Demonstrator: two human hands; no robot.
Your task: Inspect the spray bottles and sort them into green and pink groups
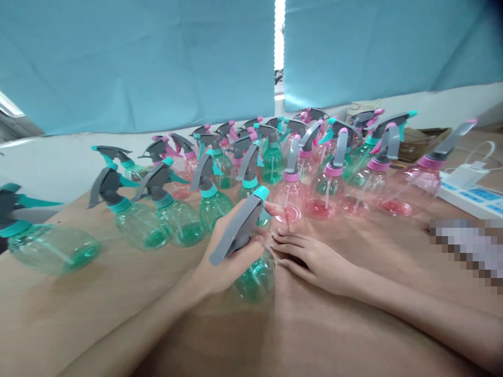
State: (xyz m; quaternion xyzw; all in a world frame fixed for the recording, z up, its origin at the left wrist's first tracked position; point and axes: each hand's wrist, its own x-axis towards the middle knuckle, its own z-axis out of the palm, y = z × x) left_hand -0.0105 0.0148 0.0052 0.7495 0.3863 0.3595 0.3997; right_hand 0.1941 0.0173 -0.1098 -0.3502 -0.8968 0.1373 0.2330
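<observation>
Left hand [231,267] | clamped around green spray bottle [255,283] | right hand [320,262] | loosely open, resting on tabletop [353,335]

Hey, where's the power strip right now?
In the head view, the power strip is at the right edge of the picture, just right of the rightmost pink bottle, with a white charger on it.

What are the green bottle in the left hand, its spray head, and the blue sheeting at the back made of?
Green bottle: likely tinted plastic, glossy; see-through with bright highlights.
Spray head: probably moulded plastic, smooth and slightly satin; opaque grey lever with a turquoise tip.
Blue sheeting: coated fabric or plastic film, can't tell which; soft creases and a faint sheen.
</observation>
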